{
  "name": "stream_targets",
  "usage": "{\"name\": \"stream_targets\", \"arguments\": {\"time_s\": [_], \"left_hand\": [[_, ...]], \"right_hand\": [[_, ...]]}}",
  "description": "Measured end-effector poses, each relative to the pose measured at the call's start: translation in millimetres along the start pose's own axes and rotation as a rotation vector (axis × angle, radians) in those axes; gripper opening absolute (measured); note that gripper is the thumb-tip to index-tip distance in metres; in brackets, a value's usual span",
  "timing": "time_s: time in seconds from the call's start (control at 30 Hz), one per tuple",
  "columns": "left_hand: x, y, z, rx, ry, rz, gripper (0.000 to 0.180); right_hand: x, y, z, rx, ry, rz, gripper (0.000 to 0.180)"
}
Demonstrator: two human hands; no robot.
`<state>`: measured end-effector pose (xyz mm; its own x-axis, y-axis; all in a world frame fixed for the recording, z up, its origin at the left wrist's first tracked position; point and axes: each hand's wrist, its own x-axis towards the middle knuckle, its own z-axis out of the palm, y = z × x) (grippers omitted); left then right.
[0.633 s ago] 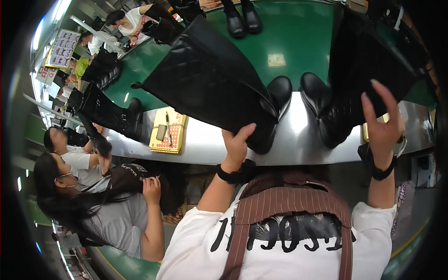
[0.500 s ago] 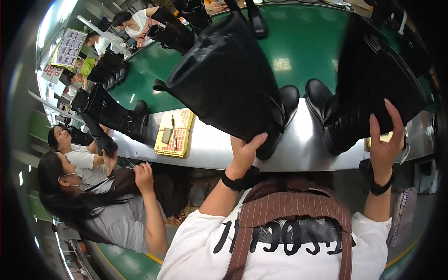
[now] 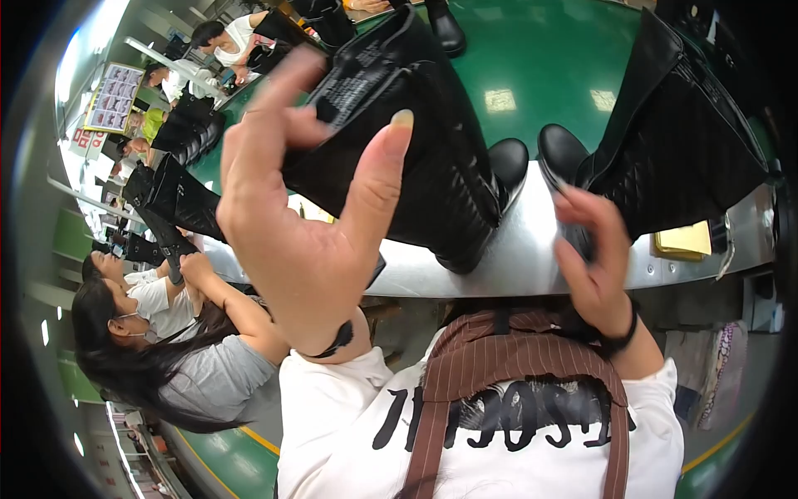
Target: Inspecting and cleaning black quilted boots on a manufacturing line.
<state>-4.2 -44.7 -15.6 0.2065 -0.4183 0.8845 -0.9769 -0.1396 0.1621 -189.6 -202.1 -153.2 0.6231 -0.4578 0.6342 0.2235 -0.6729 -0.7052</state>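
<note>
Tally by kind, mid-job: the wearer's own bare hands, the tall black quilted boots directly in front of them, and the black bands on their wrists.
Bare hands: 2 (left hand, right hand)
Tall black quilted boots: 2 (left boot, right boot)
Black wristbands: 2 (left wristband, right wristband)
Total: 6

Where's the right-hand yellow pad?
Head view, right side: the yellow pad lies on the metal table edge, below the right black boot's shaft and right of the right hand.
</note>
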Motion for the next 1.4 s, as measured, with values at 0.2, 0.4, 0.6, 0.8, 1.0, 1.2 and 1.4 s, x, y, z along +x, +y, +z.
{"name": "stream_targets", "arguments": {"time_s": [0.2,0.4,0.6,0.8,1.0,1.2,1.4], "left_hand": [[6.5,12.3,-44.7,-0.288,-0.575,0.331,0.031],[-36.0,5.0,-55.2,-0.307,-0.473,0.371,0.031],[-47.0,-0.6,-57.6,-0.416,-0.405,0.467,0.030],[-49.7,-0.6,-62.2,-0.428,-0.386,0.479,0.029],[-50.4,-0.4,-66.8,-0.433,-0.366,0.492,0.028],[-41.7,-3.2,-65.4,-0.393,-0.311,0.492,0.028],[-26.7,-6.6,-13.4,0.220,0.026,0.059,0.036]], "right_hand": [[27.7,45.9,53.3,0.188,-0.161,0.149,0.070],[35.3,38.6,64.4,0.022,-0.094,0.054,0.071],[33.1,46.5,73.3,0.198,-0.012,0.389,0.030],[32.5,69.2,68.2,0.533,0.042,0.502,0.040],[27.7,66.0,65.1,0.512,-0.020,0.444,0.038],[35.0,59.7,64.4,0.485,-0.042,0.382,0.034],[44.5,60.1,86.1,0.259,-0.106,0.350,0.037]]}}
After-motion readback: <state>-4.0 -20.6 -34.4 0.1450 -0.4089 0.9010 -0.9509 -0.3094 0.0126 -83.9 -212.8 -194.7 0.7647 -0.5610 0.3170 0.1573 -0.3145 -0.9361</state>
